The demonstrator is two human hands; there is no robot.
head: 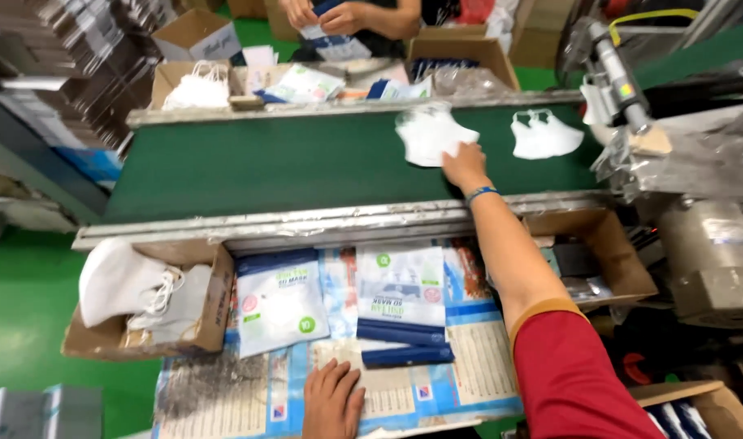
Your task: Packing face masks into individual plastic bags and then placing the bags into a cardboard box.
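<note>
While the left hand [332, 400] rests flat with fingers spread on the printed sheets covering the worktop [225, 402], the right hand [464, 165] reaches across to the green conveyor belt [266, 162] and presses its fingertips on the near edge of a white folded face mask [430, 134], grip loose and not yet closed on it. Such a mask looks very light, soft and floppy, so pinching a stiffer folded edge seems wiser than tugging an ear loop; a second mask [545, 136] lies further right on the belt
</note>
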